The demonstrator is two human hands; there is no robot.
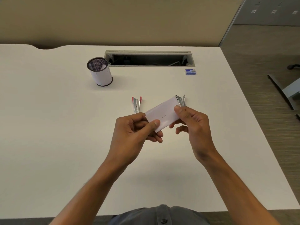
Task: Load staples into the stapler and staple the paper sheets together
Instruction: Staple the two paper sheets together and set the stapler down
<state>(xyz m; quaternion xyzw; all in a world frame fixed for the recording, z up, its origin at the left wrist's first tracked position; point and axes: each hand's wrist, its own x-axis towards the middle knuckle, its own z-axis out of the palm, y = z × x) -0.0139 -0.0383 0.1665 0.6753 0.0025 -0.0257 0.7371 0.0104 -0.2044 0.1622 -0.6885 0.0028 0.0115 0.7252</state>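
Observation:
A small stack of white paper sheets [162,113] is held above the white desk [65,127], tilted, with a thin staple line showing near its middle. My left hand [134,132] pinches its lower left corner between thumb and fingers. My right hand [191,125] pinches its right end. A stapler with red tips [136,103] lies on the desk behind my left hand. A second stapler with dark tips [181,100] lies behind the paper, partly hidden by it. A blue staple box [190,72] sits far right near the desk's back.
A mesh pen cup [100,71] lined with white paper stands at the back left. An open cable slot [148,58] runs along the desk's back. The desk's right edge drops to a carpeted floor with a chair base [287,90].

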